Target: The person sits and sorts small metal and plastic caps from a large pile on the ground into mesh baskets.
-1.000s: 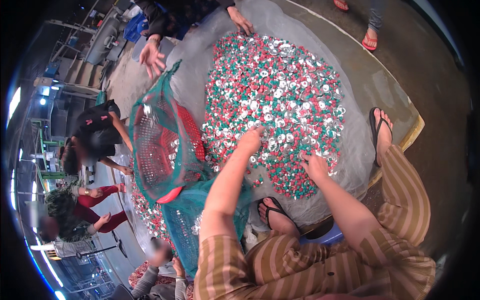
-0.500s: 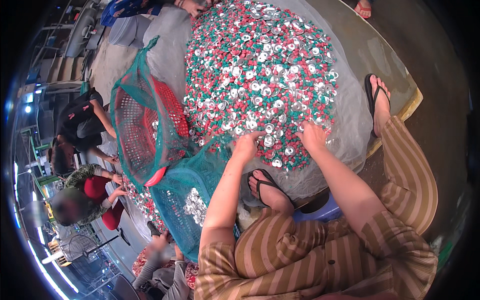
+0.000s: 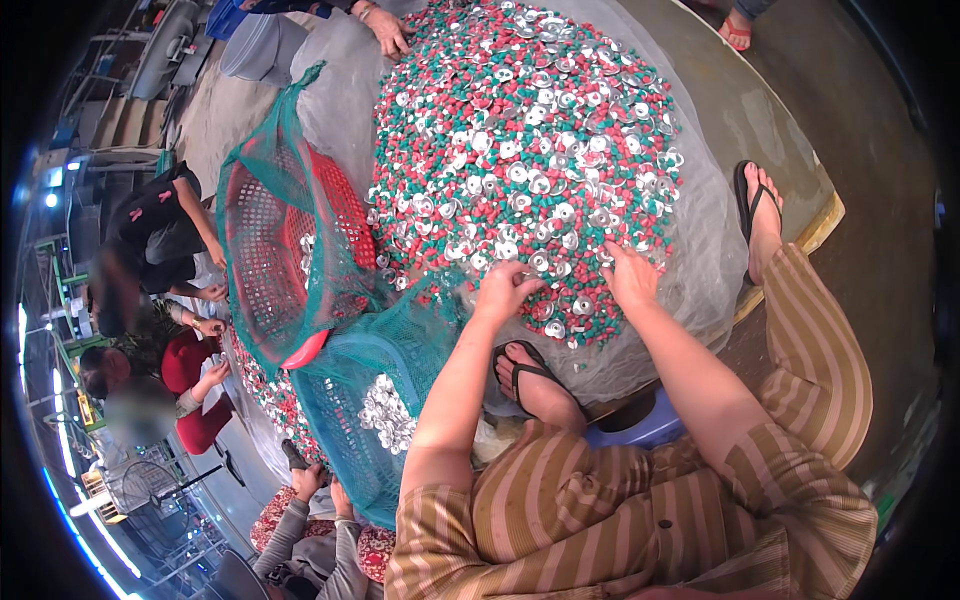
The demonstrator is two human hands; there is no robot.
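A broad heap of small red and green pellet-like pieces mixed with shiny silver metal discs (image 3: 530, 160) covers the sheet before me. My left hand (image 3: 507, 292) is at its near edge, fingers curled toward the thumb; anything pinched there is too small to make out. To its right, my right hand (image 3: 630, 277) touches the heap, index finger stretched out and apart from the thumb. Left of my left forearm stands a blue mesh basket (image 3: 345, 460) with silver discs (image 3: 387, 414) inside. A red plastic basket (image 3: 265, 270) draped in green netting (image 3: 285, 135) tilts beside the heap.
The heap lies on a translucent sheet (image 3: 700, 230) over a platform with a yellowish edge (image 3: 825, 225). My sandalled feet flank the near side. A co-worker's hand (image 3: 385, 30) is at the far edge, near a grey bucket (image 3: 262, 50). Several people work at another pile (image 3: 275, 400) leftward.
My left hand has shifted slightly, its fingers curling in from a stretched position. My right hand has moved little. The far co-worker's hand has drawn back to the heap's edge.
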